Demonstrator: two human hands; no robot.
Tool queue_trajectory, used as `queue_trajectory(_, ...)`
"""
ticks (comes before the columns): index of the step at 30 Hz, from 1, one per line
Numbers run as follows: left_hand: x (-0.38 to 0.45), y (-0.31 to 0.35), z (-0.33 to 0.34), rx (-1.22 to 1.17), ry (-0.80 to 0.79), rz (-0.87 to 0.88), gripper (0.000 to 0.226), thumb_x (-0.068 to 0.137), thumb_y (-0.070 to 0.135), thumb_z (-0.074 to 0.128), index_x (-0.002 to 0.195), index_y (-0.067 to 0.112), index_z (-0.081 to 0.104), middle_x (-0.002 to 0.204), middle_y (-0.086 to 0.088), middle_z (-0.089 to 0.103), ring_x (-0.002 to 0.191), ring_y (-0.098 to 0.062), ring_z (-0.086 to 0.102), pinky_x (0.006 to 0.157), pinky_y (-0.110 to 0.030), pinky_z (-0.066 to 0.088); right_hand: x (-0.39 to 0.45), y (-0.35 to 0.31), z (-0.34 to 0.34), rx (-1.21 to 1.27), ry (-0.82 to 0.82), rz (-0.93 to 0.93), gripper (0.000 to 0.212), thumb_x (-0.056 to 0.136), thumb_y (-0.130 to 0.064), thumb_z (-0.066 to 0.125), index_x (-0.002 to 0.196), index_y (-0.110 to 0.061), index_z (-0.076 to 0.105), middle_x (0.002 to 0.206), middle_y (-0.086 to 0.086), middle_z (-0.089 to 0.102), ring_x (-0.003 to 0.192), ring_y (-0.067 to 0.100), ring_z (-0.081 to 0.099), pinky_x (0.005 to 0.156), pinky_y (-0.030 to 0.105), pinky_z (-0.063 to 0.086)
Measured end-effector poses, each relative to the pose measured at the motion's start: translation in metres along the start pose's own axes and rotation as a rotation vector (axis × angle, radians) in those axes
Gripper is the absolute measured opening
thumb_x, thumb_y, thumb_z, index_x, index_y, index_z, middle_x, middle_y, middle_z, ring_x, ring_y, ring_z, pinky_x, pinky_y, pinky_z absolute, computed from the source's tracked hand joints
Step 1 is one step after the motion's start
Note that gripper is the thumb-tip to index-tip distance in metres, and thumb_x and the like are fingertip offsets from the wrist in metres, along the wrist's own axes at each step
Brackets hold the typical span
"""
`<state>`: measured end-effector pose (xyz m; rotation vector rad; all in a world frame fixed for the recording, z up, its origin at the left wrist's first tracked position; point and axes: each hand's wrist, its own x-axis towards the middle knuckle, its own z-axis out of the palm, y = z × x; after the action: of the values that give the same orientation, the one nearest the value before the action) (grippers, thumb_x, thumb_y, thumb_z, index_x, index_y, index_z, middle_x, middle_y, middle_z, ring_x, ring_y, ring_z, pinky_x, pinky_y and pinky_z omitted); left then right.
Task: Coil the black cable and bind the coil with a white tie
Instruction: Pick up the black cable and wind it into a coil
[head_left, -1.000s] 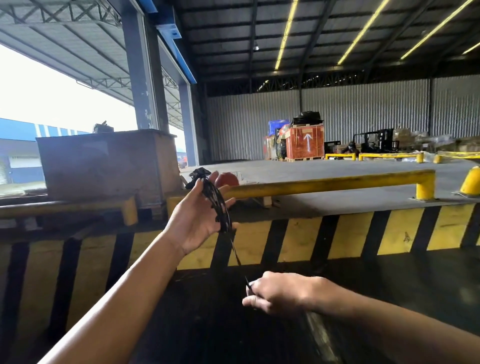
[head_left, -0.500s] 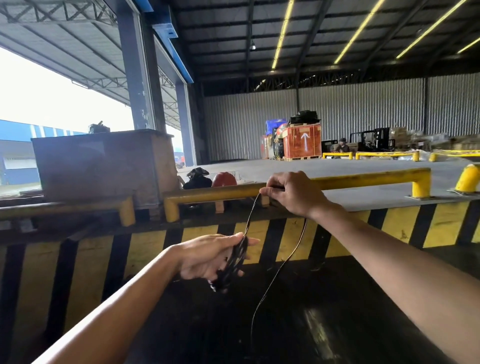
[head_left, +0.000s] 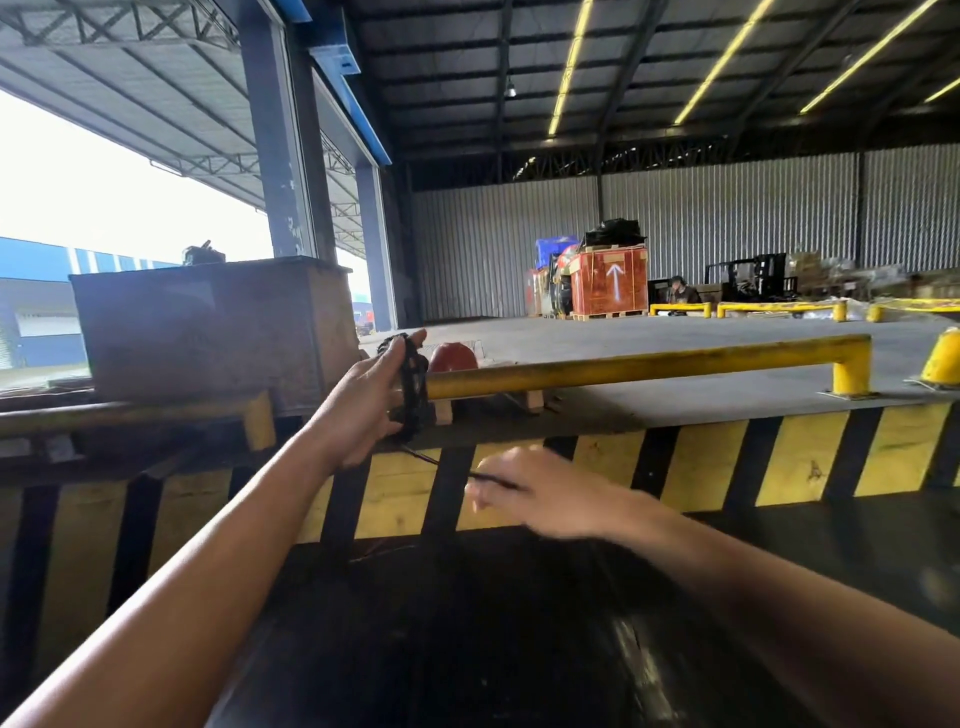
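My left hand (head_left: 363, 410) is raised in front of the yellow rail and grips a coil of black cable (head_left: 413, 395), its loops standing upright between thumb and fingers. A loose strand (head_left: 426, 458) runs from the coil's lower end down and right to my right hand (head_left: 540, 493). My right hand is lower, blurred by motion, and pinches that strand of cable. No white tie is in sight.
A yellow rail (head_left: 649, 364) tops a yellow-and-black striped ledge (head_left: 727, 467) ahead. A rusty metal box (head_left: 208, 327) stands at the left. A red rounded object (head_left: 452, 358) sits behind the coil. A dark glossy surface (head_left: 493, 649) lies below my arms. Crates and a seated person are far back.
My left hand rose with the coil from low centre to rail height. My right hand dropped from the rail down to below the coil, drawing the strand with it.
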<state>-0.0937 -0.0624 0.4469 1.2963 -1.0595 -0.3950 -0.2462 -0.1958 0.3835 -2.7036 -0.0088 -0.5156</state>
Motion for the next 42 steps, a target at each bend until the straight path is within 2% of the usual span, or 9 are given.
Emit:
queue_trajectory(6, -0.019, -0.021, -0.010, 0.378, -0.267, -0.419, 0.040, 0.091, 0.054, 0.038, 0.122, 0.041, 0.060, 0.143, -0.023, 0.040, 0.115, -0.030, 0.060, 0.102, -0.054, 0.038, 0.010, 0.012, -0.069, -0.071, 0.452, -0.042, 0.019, 0.084, -0.034, 0.067, 0.084, -0.015, 0.069, 0.072, 0.004, 0.070, 0.063, 0.025, 0.065, 0.057, 0.037, 0.055)
queue_trajectory(9, -0.030, -0.022, 0.005, 0.134, -0.565, -0.557, 0.042, 0.087, 0.055, 0.042, 0.120, 0.040, 0.064, 0.143, -0.015, 0.048, 0.106, -0.028, 0.062, 0.089, -0.054, 0.051, 0.021, 0.026, -0.079, -0.099, 0.647, -0.038, 0.025, 0.083, -0.037, 0.067, 0.080, -0.012, 0.066, 0.063, -0.007, 0.058, 0.050, 0.005, 0.051, 0.048, 0.019, 0.040)
queue_trajectory(13, -0.032, -0.014, 0.024, -0.399, -0.802, -0.413, 0.051, 0.093, 0.048, 0.038, 0.141, 0.032, 0.043, 0.139, -0.012, 0.052, 0.114, -0.038, 0.059, 0.090, -0.061, 0.047, 0.020, 0.040, -0.043, -0.005, 0.558, 0.050, 0.034, 0.090, -0.045, 0.049, 0.073, -0.018, 0.058, 0.053, -0.006, 0.052, 0.041, 0.007, 0.043, 0.044, 0.023, 0.035)
queue_trajectory(19, -0.012, 0.024, 0.034, -0.635, -0.298, 0.005, 0.046, 0.094, 0.047, 0.038, 0.137, 0.032, 0.046, 0.139, -0.013, 0.048, 0.111, -0.037, 0.062, 0.086, -0.060, 0.048, -0.009, 0.027, 0.050, 0.000, 0.144, 0.053, 0.038, 0.096, -0.051, 0.033, 0.092, -0.025, 0.060, 0.070, -0.003, 0.067, 0.057, 0.006, 0.061, 0.052, 0.019, 0.042)
queue_trajectory(27, -0.009, -0.011, 0.011, 0.503, 0.149, -0.067, 0.035, 0.098, 0.049, 0.031, 0.109, 0.035, 0.061, 0.082, -0.002, 0.065, 0.067, -0.015, 0.059, 0.064, -0.031, 0.044, -0.010, 0.036, -0.021, -0.151, 0.200, 0.014, 0.028, 0.093, -0.046, 0.048, 0.081, -0.027, 0.064, 0.060, -0.008, 0.060, 0.052, 0.000, 0.056, 0.050, 0.025, 0.045)
queue_trajectory(31, -0.021, -0.035, 0.019, 0.876, -0.066, -0.317, 0.047, 0.098, 0.050, 0.032, 0.125, 0.020, 0.056, 0.115, -0.012, 0.060, 0.099, -0.028, 0.060, 0.075, -0.032, 0.044, 0.000, 0.043, -0.056, -0.241, 0.350, -0.095, 0.017, 0.090, -0.038, 0.057, 0.086, -0.024, 0.064, 0.062, -0.004, 0.064, 0.051, 0.008, 0.058, 0.049, 0.025, 0.048)
queue_trajectory(35, -0.040, -0.029, 0.032, 0.273, -0.458, -0.616, 0.040, 0.096, 0.050, 0.035, 0.122, 0.035, 0.061, 0.119, -0.003, 0.060, 0.093, -0.021, 0.064, 0.070, -0.032, 0.051, 0.002, 0.061, -0.065, -0.382, 0.479, -0.103, 0.038, 0.091, -0.050, 0.042, 0.089, -0.018, 0.063, 0.056, -0.002, 0.061, 0.044, 0.009, 0.054, 0.045, 0.028, 0.046)
queue_trajectory(39, -0.040, -0.006, 0.038, -0.287, -0.715, -0.484, 0.048, 0.092, 0.048, 0.042, 0.136, 0.031, 0.051, 0.129, -0.008, 0.060, 0.106, -0.034, 0.065, 0.086, -0.056, 0.052, -0.003, 0.077, -0.032, -0.328, 0.509, -0.013, 0.054, 0.095, -0.055, 0.026, 0.098, -0.018, 0.064, 0.053, -0.007, 0.057, 0.040, 0.001, 0.045, 0.046, 0.025, 0.037)
queue_trajectory(42, -0.028, 0.014, 0.045, -0.512, -0.626, -0.339, 0.050, 0.093, 0.045, 0.041, 0.139, 0.027, 0.046, 0.130, -0.014, 0.057, 0.105, -0.038, 0.065, 0.088, -0.063, 0.045, -0.012, 0.067, 0.012, -0.257, 0.297, 0.077, 0.042, 0.098, -0.042, 0.034, 0.117, -0.016, 0.061, 0.066, -0.010, 0.059, 0.051, 0.005, 0.051, 0.052, 0.026, 0.042)
